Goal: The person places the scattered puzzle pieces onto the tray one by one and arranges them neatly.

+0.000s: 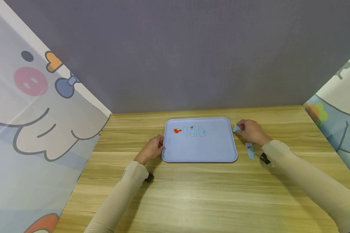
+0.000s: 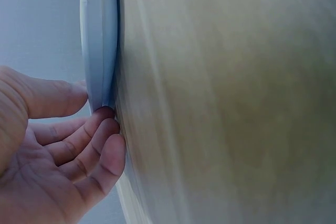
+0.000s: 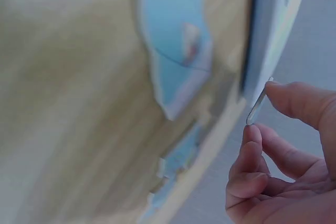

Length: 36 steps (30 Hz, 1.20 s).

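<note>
A pale blue rectangular tray (image 1: 199, 152) lies on the wooden table. Its left rim is held by my left hand (image 1: 153, 148), thumb on the upper side and fingertips at the outer edge in the left wrist view. Beside the right rim, my right hand (image 1: 252, 131) pinches a thin light blue puzzle piece (image 3: 256, 107) between thumb and fingertip, seen edge-on in the right wrist view. On the tray, a red bird-shaped piece (image 1: 177, 131) and three light blue pieces (image 1: 193, 131) lie in a row near the back.
Right of the tray, another light blue piece (image 1: 250, 153) with a small picture lies on the table (image 1: 192, 194). More light blue pieces (image 3: 181, 153) show beyond it in the right wrist view. A grey panel (image 1: 192, 58) rises behind the table, with cartoon-printed cloths (image 1: 32, 129) at both sides.
</note>
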Each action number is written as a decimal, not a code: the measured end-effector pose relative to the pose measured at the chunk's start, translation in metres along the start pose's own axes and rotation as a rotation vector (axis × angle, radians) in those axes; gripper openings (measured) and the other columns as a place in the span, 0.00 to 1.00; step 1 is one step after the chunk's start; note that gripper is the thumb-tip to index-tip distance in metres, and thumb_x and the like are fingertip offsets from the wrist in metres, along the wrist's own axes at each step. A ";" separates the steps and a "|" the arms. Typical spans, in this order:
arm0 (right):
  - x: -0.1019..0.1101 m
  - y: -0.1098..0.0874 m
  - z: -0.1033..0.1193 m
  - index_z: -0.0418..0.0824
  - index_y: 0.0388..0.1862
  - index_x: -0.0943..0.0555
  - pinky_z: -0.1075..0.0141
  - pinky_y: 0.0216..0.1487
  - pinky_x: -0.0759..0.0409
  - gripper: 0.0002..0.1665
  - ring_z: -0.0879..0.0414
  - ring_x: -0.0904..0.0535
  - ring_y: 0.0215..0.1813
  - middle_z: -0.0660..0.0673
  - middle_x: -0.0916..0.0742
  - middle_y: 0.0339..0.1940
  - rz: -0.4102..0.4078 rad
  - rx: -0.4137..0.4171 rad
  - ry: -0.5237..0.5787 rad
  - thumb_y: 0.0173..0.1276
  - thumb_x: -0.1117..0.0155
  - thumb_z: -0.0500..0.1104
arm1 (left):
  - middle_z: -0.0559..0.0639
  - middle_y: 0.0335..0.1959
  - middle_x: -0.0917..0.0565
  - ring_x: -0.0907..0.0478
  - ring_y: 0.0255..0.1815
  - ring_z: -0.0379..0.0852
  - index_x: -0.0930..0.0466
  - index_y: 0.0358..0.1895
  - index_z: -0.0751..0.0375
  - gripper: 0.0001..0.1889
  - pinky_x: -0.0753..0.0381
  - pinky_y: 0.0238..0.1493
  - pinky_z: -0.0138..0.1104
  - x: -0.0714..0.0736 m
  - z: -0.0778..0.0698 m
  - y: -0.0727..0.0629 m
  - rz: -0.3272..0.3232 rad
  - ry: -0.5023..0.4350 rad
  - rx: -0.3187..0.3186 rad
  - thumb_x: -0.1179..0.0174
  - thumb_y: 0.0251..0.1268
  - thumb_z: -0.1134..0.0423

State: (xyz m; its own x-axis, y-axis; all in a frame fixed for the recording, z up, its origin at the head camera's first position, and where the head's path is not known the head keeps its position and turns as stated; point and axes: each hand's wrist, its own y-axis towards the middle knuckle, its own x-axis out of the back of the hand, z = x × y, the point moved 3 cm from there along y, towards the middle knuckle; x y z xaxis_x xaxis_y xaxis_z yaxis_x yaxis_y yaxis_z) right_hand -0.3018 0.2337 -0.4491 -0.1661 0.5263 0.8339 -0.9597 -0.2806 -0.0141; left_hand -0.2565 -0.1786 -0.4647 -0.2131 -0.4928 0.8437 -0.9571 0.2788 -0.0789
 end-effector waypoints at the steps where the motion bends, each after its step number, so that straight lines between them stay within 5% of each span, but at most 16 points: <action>1: 0.002 0.000 0.002 0.26 0.52 0.24 0.49 0.44 0.26 0.23 0.42 0.24 0.42 0.34 0.19 0.41 -0.007 0.002 0.010 0.63 0.36 0.41 | 0.55 0.35 0.23 0.25 0.34 0.47 0.34 0.60 0.75 0.24 0.22 0.37 0.35 0.000 -0.001 0.000 0.001 0.001 0.007 0.41 0.61 0.74; 11: 0.009 0.002 0.025 0.28 0.54 0.24 0.50 0.44 0.26 0.23 0.42 0.23 0.43 0.33 0.18 0.44 -0.015 0.046 0.037 0.65 0.36 0.41 | 0.55 0.37 0.23 0.25 0.35 0.46 0.34 0.62 0.73 0.25 0.22 0.38 0.36 -0.002 0.002 0.002 0.019 0.006 0.037 0.40 0.62 0.73; 25: -0.020 0.021 0.064 0.28 0.50 0.21 0.51 0.47 0.27 0.22 0.42 0.23 0.46 0.35 0.17 0.42 0.020 0.109 0.010 0.59 0.32 0.39 | 0.55 0.37 0.22 0.24 0.36 0.46 0.34 0.61 0.73 0.25 0.22 0.38 0.36 0.000 0.000 0.000 0.012 -0.006 0.024 0.41 0.62 0.73; 36: -0.041 0.040 0.069 0.29 0.45 0.19 0.53 0.45 0.28 0.19 0.47 0.23 0.39 0.40 0.17 0.34 0.038 0.118 -0.055 0.57 0.29 0.39 | 0.56 0.38 0.22 0.24 0.36 0.47 0.34 0.61 0.73 0.24 0.22 0.38 0.36 0.001 -0.001 -0.001 0.009 -0.008 0.027 0.41 0.62 0.73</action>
State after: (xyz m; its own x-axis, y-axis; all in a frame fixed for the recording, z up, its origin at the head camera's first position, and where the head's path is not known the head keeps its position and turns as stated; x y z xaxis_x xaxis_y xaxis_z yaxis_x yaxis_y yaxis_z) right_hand -0.3180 0.1448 -0.4459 -0.1866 0.4697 0.8629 -0.9189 -0.3941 0.0158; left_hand -0.2560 -0.1786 -0.4629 -0.2229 -0.4968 0.8387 -0.9602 0.2606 -0.1008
